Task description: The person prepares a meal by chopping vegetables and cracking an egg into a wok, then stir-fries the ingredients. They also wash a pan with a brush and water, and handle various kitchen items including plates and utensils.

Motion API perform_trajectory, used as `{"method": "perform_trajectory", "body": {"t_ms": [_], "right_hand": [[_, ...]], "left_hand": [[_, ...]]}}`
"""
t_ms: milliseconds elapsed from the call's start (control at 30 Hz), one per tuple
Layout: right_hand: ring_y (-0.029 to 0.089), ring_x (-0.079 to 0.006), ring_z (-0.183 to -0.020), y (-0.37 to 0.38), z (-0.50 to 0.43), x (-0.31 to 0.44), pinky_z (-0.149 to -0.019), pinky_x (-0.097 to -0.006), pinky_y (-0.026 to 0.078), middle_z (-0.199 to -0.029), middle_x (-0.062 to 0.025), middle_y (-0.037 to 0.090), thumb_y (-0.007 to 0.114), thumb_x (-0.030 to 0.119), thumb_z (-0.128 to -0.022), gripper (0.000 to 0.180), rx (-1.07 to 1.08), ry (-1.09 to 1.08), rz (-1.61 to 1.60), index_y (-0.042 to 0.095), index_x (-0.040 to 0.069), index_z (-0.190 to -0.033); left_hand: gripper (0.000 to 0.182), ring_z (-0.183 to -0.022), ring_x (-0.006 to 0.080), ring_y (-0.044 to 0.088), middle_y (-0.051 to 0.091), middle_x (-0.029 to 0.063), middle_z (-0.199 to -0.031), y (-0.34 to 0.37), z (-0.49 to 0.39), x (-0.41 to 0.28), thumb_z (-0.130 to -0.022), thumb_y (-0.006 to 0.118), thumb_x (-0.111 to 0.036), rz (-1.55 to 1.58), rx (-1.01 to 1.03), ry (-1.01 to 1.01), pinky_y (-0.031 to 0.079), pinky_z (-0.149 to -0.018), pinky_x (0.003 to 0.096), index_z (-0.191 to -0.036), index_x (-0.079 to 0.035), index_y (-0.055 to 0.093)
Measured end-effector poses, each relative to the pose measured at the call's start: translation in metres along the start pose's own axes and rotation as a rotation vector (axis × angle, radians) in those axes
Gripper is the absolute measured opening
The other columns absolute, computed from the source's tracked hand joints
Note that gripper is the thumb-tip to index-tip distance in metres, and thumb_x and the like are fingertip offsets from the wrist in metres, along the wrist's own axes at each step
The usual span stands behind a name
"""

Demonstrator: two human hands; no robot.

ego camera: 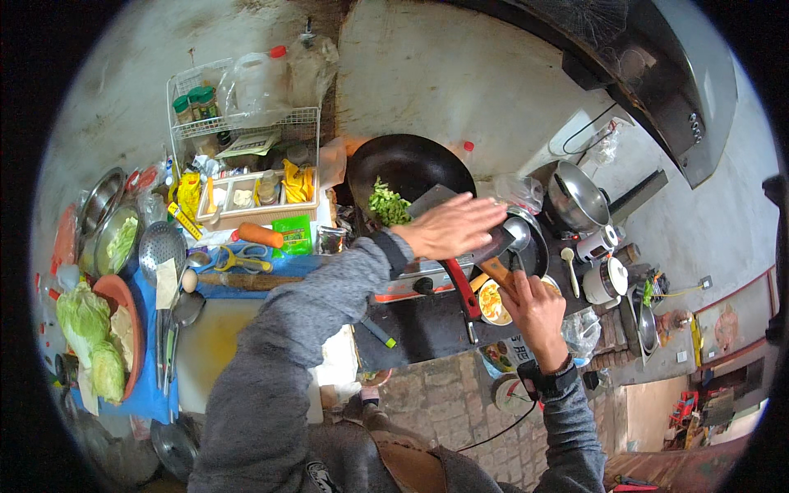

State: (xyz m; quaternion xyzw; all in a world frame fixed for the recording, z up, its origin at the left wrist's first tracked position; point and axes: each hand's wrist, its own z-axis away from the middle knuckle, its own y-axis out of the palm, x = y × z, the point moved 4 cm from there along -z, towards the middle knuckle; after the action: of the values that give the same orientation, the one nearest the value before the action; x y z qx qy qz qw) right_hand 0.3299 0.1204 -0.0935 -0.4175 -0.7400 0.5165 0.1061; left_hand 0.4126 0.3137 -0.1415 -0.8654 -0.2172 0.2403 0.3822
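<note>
My right hand point(535, 308) grips the wooden handle of a cleaver point(429, 201), its broad grey blade reaching left over the wok. Flat and with fingers stretched out, my left hand point(449, 227) lies across the blade and hides its middle. Chopped green vegetables point(388, 205) lie in the black wok point(414, 154), left of the blade tip. The wok's red handle point(460, 285) points toward me. A bowl of egg mixture point(492, 302) sits beside my right hand. Just beyond that hand, a metal ladle point(518, 232) rests at a second pan point(539, 246).
Left are a cutting board point(217, 345), a wooden rolling pin point(246, 281), an egg point(190, 281), a carrot point(260, 235), scissors point(246, 262) and a cabbage point(83, 317). A condiment box point(259, 215) stands behind. A steel pot point(579, 197) and rice-cooker-like white appliance point(606, 280) are right.
</note>
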Motion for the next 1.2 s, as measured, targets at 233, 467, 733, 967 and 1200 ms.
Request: {"method": "perform_trajectory", "body": {"t_ms": [233,467,733,967,1200], "right_hand": [[0.057,-0.0217,-0.055,-0.015,0.006,0.001,-0.046,-0.0346,0.045,-0.068,-0.0049,0.05,0.071,0.029,-0.08,0.032,-0.058,-0.024,0.002,0.056,0.009,-0.099],[0.06,-0.0234,-0.058,-0.04,0.036,-0.01,-0.048,-0.035,0.046,-0.071,-0.0053,0.054,0.074,0.026,-0.078,0.031,-0.087,0.044,-0.042,0.058,0.011,-0.099],[0.058,-0.0241,-0.054,-0.01,0.068,0.07,-0.049,-0.0335,0.046,-0.069,-0.0151,0.059,0.076,0.015,-0.076,0.031,-0.05,0.17,-0.721,0.062,-0.003,-0.097],[0.062,-0.0321,-0.071,0.06,0.063,0.246,-0.06,-0.0394,0.049,-0.085,-0.0149,0.061,0.071,0.025,-0.08,0.037,0.188,-0.37,-0.908,0.058,0.001,-0.105],[0.052,-0.0343,-0.09,0.079,0.036,0.331,-0.075,-0.0454,0.041,-0.094,-0.0143,0.053,0.078,0.021,-0.069,0.041,0.387,-0.588,-0.752,0.055,0.001,-0.098]], "left_hand": [[0.062,-0.144,0.0229,0.018,0.023,0.0091,-0.155,0.004,0.032,0.049,-0.1,0.018,-0.047,-0.117,0.257,-0.339,0.009,-0.117,0.0473,-0.148,-0.008,0.026],[0.068,-0.145,0.0216,0.016,0.02,0.0097,-0.156,-0.034,0.093,0.11,-0.1,0.016,-0.051,-0.014,0.178,-0.895,0.008,-0.117,0.0449,-0.149,-0.004,0.021],[0.076,-0.14,0.029,0.029,0.029,0.0192,-0.151,-0.15,0.184,-0.012,-0.098,0.027,-0.056,1.993,-0.819,-0.42,0.023,-0.116,0.0404,-0.144,0.004,0.025],[0.076,-0.142,0.0263,0.025,0.025,0.018,-0.152,-0.197,0.332,-0.123,-0.097,0.031,-0.055,1.781,-1.224,-0.494,0.022,-0.116,0.0394,-0.145,0.004,0.023],[0.071,-0.123,0.0292,0.051,0.053,0.0204,-0.131,-0.173,0.47,-0.217,-0.098,0.031,-0.055,1.597,-1.404,-0.972,0.037,-0.107,0.0403,-0.128,0.008,0.048]]}}
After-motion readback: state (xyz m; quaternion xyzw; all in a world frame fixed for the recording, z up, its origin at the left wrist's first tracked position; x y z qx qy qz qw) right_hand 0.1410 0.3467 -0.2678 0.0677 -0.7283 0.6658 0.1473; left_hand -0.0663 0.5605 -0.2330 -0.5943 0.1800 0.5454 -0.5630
